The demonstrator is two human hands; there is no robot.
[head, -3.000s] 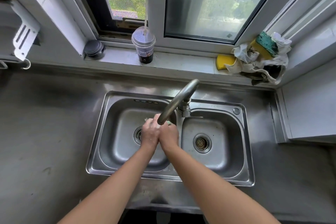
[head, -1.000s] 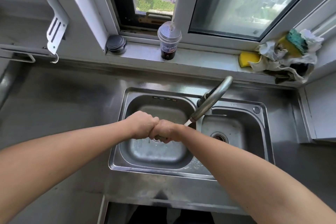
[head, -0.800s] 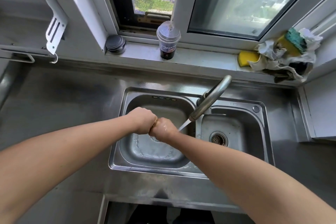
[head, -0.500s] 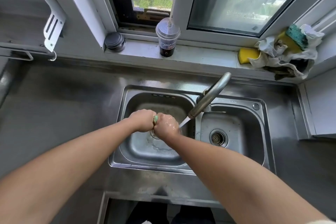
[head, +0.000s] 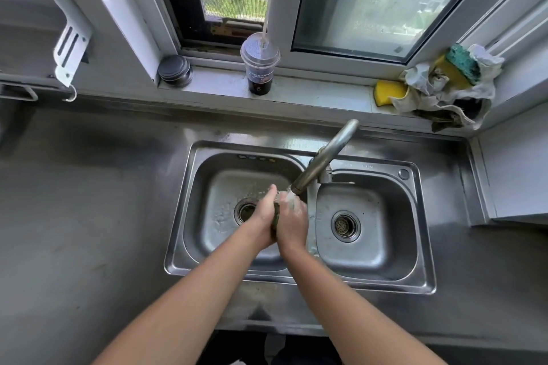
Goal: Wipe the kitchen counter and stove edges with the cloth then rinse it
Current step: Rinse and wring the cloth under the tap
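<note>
Rinsing stage: dark green cloth (head: 276, 218) sandwiched mid-frame under the running faucet (head: 326, 157), left hand (head: 262, 216) pressing flat-fingered, right hand (head: 293, 224) grip can't tell. Next up, probably wring it over the left basin (head: 207, 216).

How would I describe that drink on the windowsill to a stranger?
Find the windowsill behind the double sink. Left of centre stands a clear plastic cup, domed lid and straw, dark liquid at the bottom. The squat dark jar left of it is opaque and strawless.
</note>
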